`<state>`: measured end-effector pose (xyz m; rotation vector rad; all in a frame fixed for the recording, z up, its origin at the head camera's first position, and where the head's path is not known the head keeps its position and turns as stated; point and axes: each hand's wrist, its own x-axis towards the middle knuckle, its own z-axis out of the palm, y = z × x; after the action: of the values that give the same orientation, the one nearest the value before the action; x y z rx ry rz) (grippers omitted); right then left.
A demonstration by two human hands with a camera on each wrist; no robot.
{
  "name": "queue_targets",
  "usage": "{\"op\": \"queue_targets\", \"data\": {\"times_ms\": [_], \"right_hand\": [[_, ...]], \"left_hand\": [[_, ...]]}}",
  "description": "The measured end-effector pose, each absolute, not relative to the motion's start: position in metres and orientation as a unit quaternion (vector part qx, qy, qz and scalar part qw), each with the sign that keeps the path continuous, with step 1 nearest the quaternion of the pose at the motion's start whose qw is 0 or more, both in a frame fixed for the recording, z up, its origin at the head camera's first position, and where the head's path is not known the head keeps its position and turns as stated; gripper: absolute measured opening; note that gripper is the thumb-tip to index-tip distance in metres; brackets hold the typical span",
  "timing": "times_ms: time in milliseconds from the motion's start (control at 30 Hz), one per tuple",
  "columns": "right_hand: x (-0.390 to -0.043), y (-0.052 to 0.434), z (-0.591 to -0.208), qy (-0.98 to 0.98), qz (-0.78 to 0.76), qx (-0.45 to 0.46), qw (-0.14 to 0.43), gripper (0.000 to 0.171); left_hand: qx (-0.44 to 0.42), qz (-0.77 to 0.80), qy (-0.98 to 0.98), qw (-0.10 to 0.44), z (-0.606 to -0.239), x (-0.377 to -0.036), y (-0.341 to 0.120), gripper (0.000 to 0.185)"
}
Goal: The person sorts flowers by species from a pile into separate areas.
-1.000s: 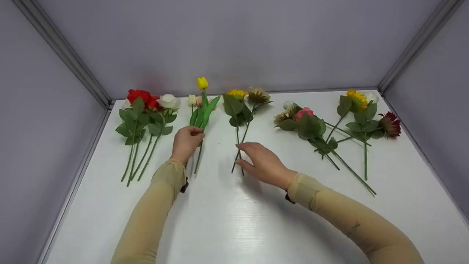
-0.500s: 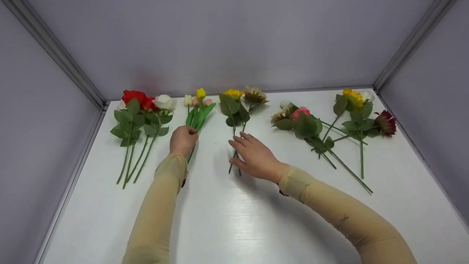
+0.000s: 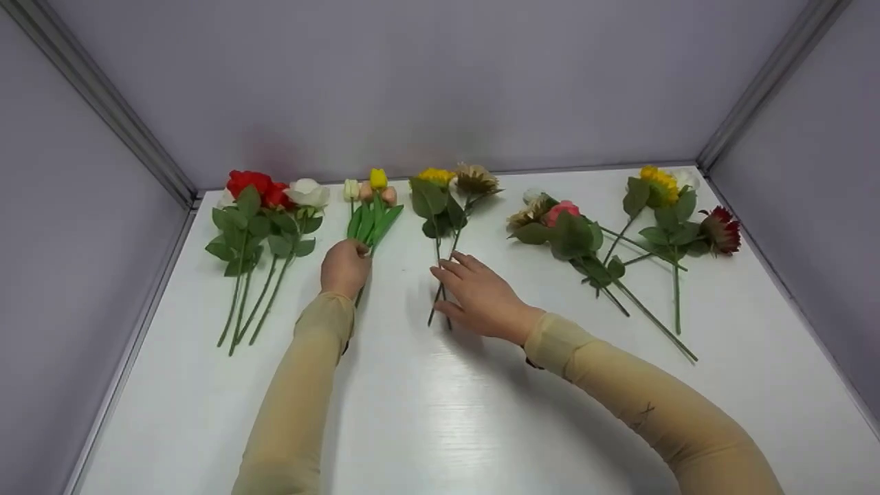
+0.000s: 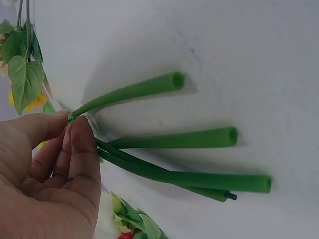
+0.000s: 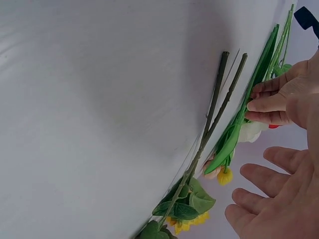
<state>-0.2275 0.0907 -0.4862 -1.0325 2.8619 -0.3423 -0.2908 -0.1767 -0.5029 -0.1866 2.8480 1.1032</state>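
Note:
In the head view my left hand (image 3: 344, 268) is at the stems of a small bunch of tulips, with a yellow tulip (image 3: 378, 179), a white tulip (image 3: 351, 189) and pinkish blooms. Thumb and fingertips pinch a green tulip stem (image 4: 129, 92) in the left wrist view; several stem ends fan out past the hand. My right hand (image 3: 488, 302) is held with fingers extended over two crossed stems (image 5: 214, 117), those of a sunflower (image 3: 434, 176) and a beige flower (image 3: 476, 180). Its fingers grip nothing in the right wrist view, and the stems lie apart from them.
Red roses (image 3: 249, 184) and a white rose (image 3: 308, 193) lie at the left. On the right are a pink flower (image 3: 562, 212), another sunflower (image 3: 658, 184) and a dark red flower (image 3: 722, 231), stems crossing. Grey panels (image 3: 440, 82) enclose the white table (image 3: 440, 426).
The yellow tulip has come down toward me, its bloom now near the other tulips' heads. My left hand keeps its pinch. The right hand has shifted slightly over the crossed stems, fingers more spread.

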Motion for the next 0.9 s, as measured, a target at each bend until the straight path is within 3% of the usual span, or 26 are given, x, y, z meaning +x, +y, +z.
{"op": "queue_targets", "data": {"times_ms": [367, 633, 900], "right_hand": [[-0.237, 0.119, -0.489, 0.942, -0.109, -0.315, 0.03, 0.061], [-0.257, 0.175, -0.487, 0.953, -0.141, -0.263, -0.055, 0.046], [-0.275, 0.259, -0.473, 0.961, -0.215, -0.139, -0.107, 0.031]], "left_hand": [[-0.032, 0.365, 0.931, 0.005, -0.495, -0.29, -0.164, 0.032], [0.099, 0.299, 0.948, -0.051, -0.492, -0.276, -0.125, 0.056], [0.26, 0.182, 0.947, -0.04, -0.48, -0.251, -0.075, 0.07]]}}
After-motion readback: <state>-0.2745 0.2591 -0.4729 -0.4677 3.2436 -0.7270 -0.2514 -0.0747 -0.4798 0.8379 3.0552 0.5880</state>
